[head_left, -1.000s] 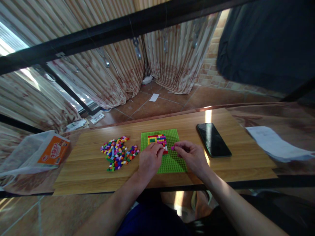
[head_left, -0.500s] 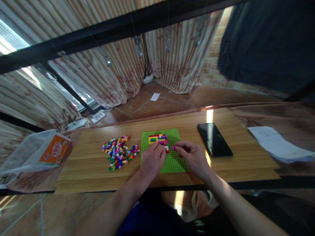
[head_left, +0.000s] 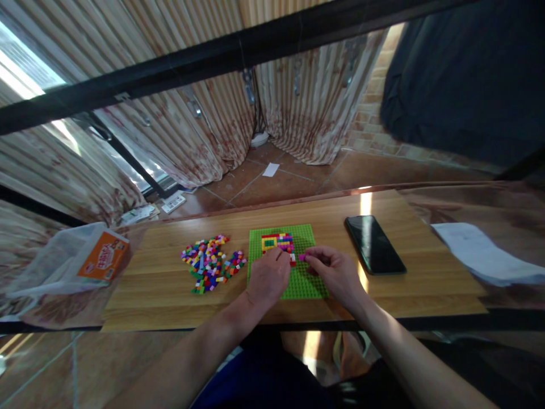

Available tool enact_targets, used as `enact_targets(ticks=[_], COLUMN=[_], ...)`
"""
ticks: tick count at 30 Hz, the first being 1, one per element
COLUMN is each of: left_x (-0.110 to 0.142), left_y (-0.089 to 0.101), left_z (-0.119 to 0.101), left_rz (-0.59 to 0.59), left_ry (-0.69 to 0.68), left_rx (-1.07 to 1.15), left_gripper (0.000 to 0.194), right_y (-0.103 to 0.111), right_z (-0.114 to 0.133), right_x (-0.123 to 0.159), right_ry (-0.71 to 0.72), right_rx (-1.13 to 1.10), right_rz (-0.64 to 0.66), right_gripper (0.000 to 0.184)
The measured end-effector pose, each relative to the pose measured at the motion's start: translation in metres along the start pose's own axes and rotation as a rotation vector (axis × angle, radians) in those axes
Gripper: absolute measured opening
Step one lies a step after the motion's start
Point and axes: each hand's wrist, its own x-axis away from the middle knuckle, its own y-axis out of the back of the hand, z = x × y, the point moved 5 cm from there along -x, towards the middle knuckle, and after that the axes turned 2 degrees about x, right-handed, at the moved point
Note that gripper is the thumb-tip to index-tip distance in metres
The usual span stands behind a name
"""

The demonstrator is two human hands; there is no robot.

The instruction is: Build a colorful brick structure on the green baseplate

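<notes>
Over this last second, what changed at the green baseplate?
Little. The left hand stays on the green baseplate below the brick pattern; the right hand still pinches the magenta brick. The loose bricks and phone are unmoved.

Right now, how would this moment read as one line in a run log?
left hand: on green baseplate | right hand: pinching magenta brick | loose bricks: left | phone: right

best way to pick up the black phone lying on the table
The phone lies flat, screen up, on the table, to the right of the green baseplate. Probably pinch its two long edges near the middle, coming from above with the right hand, the nearer one. The flat face offers no hold; the long sides look clear.
</notes>
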Motion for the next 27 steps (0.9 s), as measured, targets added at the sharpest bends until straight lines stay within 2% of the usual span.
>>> enact_targets(ticks=[5,12,15,21,27], left_x=[0.004,0.014,0.02,0.026,0.019], left_y=[-0.001,0.007,0.01,0.009,0.003], left_z=[0.006,0.017,0.018,0.01,0.011], left_rz=[0.001,-0.149,-0.157,-0.123,-0.101], left_ry=[0.02,0.067,0.078,0.073,0.098], left_rx=[0.12,0.392,0.456,0.482,0.385], left_gripper=[0.017,0.019,0.017,0.013,0.011], right_y=[0.002,0.007,0.008,-0.008,-0.017], right_z=[-0.001,0.004,0.006,-0.002,-0.011], right_x=[-0.003,-0.001,0.001,0.004,0.003], right_ry=[0.07,0.199,0.251,0.279,0.226], right_rx=[0.075,0.207,0.211,0.192,0.101], right_rz=[0.009,0.022,-0.005,0.068,0.036], right_gripper=[0.026,0.022,0.019,0.015,0.016])
